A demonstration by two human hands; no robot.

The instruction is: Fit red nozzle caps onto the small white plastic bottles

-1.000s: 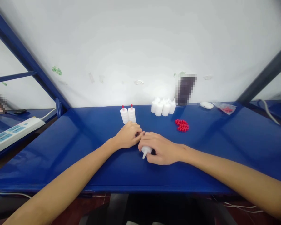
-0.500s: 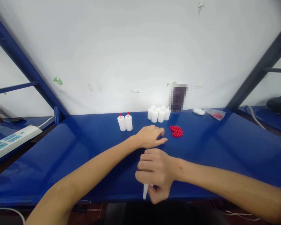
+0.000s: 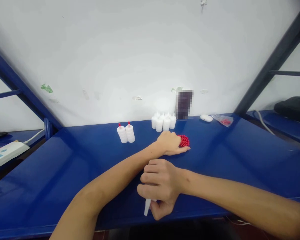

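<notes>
My left hand (image 3: 168,142) reaches across the table to a cluster of small red caps (image 3: 184,140). Its thumb is stretched out along the near side of the cluster, apart from the fingers, whose tips are partly hidden at the caps. Nearer to me, my right hand (image 3: 160,186) is closed around a white bottle, whose tapered nozzle (image 3: 147,207) sticks out below the fist; the bottle's body is mostly hidden. Two white bottles with red tips (image 3: 126,134) stand side by side to the left. Several white bottles without red tips (image 3: 162,122) are grouped behind my left hand.
The blue table (image 3: 215,160) runs up to a white wall. A pixelated dark panel (image 3: 184,104) leans there, beside a white mouse-shaped object (image 3: 206,118) and a clear bag with red pieces (image 3: 225,120). Blue frame posts flank the table; a power strip (image 3: 8,153) lies left.
My left hand has moved right, from beside the red caps to over their left edge. My right hand keeps its grip on the white bottle. The view has shifted slightly right.
</notes>
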